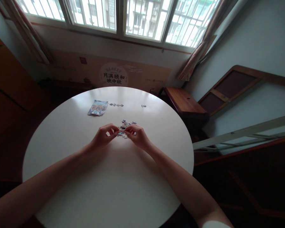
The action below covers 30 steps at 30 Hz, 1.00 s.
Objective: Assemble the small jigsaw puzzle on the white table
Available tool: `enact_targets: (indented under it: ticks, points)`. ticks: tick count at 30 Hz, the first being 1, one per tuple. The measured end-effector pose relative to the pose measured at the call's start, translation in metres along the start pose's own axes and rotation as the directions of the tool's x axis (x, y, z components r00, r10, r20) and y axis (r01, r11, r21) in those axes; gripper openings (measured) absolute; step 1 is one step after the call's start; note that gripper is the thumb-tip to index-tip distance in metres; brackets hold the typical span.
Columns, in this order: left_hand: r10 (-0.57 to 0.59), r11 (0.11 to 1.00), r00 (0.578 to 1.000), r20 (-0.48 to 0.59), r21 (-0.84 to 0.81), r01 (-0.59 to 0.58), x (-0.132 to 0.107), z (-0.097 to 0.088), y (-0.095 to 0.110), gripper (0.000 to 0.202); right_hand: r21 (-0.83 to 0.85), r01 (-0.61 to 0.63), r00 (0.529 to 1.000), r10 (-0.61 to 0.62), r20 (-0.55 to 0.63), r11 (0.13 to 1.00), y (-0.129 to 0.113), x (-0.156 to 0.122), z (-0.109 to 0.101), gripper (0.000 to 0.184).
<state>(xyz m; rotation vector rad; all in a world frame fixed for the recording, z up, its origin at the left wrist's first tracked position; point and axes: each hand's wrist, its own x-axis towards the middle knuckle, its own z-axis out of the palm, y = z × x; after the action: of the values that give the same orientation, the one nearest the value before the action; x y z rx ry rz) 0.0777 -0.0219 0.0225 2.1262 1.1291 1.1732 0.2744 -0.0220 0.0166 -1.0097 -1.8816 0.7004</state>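
Note:
A small pile of colourful jigsaw pieces [126, 124] lies near the middle of a round white table [85, 177]. My left hand [104, 135] and my right hand [137, 135] meet just in front of the pile. Both hands have their fingers curled into a pinch, and a small puzzle piece [121, 132] sits between their fingertips. The piece is too small to make out in detail. Both forearms rest low over the table top.
A printed puzzle picture card [98, 107] lies at the far left of the table. Two little groups of joined pieces [116, 104] [143, 106] lie beyond the pile. A wooden bench [184, 103] stands to the right. A cardboard panel [109, 74] leans under the window.

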Motion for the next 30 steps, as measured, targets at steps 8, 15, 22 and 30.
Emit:
enact_targets:
  ticks: [8,15,22,30]
  points:
    - [-0.012,1.000,1.000,0.007,-0.006,0.012,-0.0003,0.0005,-0.0011,0.012,-0.007,-0.006,1.000,0.006,0.007,1.000,0.0002,0.0002,-0.0002,0.005]
    - [-0.012,1.000,1.000,0.006,-0.002,0.012,-0.0007,-0.0004,0.0009,0.011,0.003,-0.003,1.000,0.003,0.001,1.000,-0.0026,0.0008,-0.0005,0.005]
    - [-0.005,1.000,1.000,0.006,-0.009,0.005,-0.0007,0.0001,-0.0017,0.011,0.002,-0.007,1.000,0.007,0.006,1.000,-0.0020,0.0003,-0.0005,0.005]
    - [0.001,1.000,1.000,0.013,-0.014,-0.001,-0.0001,0.0003,-0.0012,0.012,-0.019,0.011,1.000,-0.011,0.006,1.000,-0.0019,0.0005,-0.0009,0.006]
